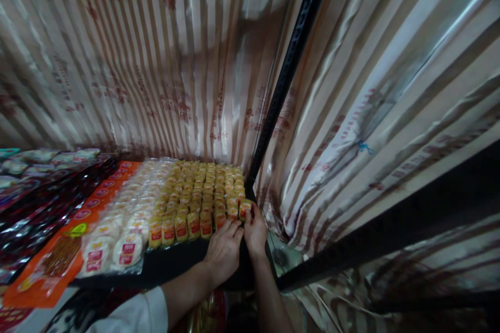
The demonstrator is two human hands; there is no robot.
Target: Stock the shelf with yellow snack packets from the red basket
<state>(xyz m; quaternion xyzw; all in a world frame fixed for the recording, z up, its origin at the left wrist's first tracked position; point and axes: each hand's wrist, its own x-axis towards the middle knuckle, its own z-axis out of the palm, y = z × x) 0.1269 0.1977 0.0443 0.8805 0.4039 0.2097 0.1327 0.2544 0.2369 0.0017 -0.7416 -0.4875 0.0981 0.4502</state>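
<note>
Rows of small yellow snack packs (194, 225) with red labels stand close together on a dark shelf (172, 265). At the right end of the front row, my right hand (255, 231) pinches one yellow snack pack (245, 209) between thumb and fingers. Just left of it, my left hand (224, 250) rests against the front of the row, its fingers stretched towards the same corner. Part of the neighbouring packs is hidden behind the left fingers.
White round wrapped snacks (128, 251), an orange snack packet (58, 260) and dark red shiny packets (50, 213) lie to the left. A black metal upright (289, 73) rises at the shelf's right corner. Striped sheeting (164, 62) hangs behind and to the right.
</note>
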